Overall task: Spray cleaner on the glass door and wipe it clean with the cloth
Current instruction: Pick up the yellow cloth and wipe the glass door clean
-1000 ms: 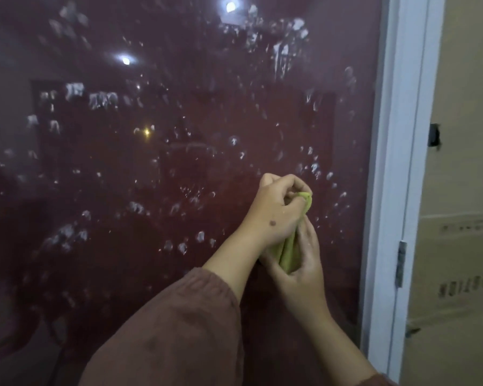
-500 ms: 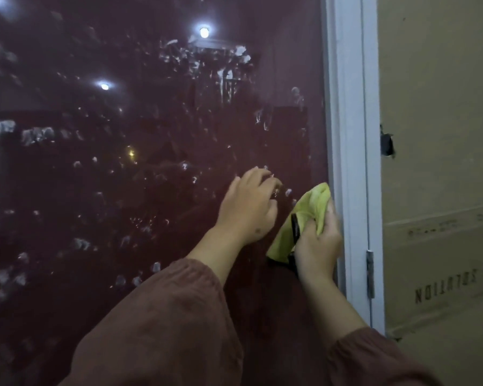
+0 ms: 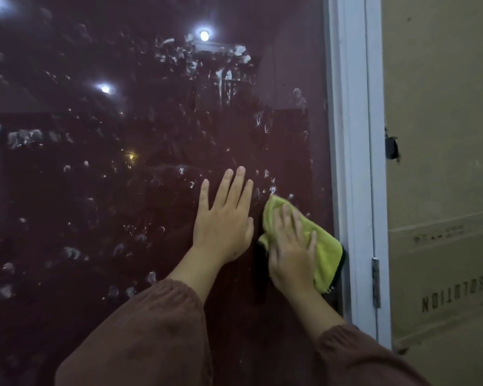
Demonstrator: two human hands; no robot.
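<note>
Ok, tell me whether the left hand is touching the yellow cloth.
Apart. In the head view, the left hand lies flat on the glass door, and a dark strip of glass shows between it and the yellow cloth under the right hand.

Wearer: two bare hands | sleeves (image 3: 151, 338): brown, loose, gathered at elastic cuffs | forearms were partly uncovered

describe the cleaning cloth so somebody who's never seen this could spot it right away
Start at the big dark glass door speckled with white foam, and follow it right to its pale frame. Low against that frame, the right hand presses the cloth flat on the glass, beside the bare left hand. It is the only bright yellow-green thing, with a dark edge.
</note>
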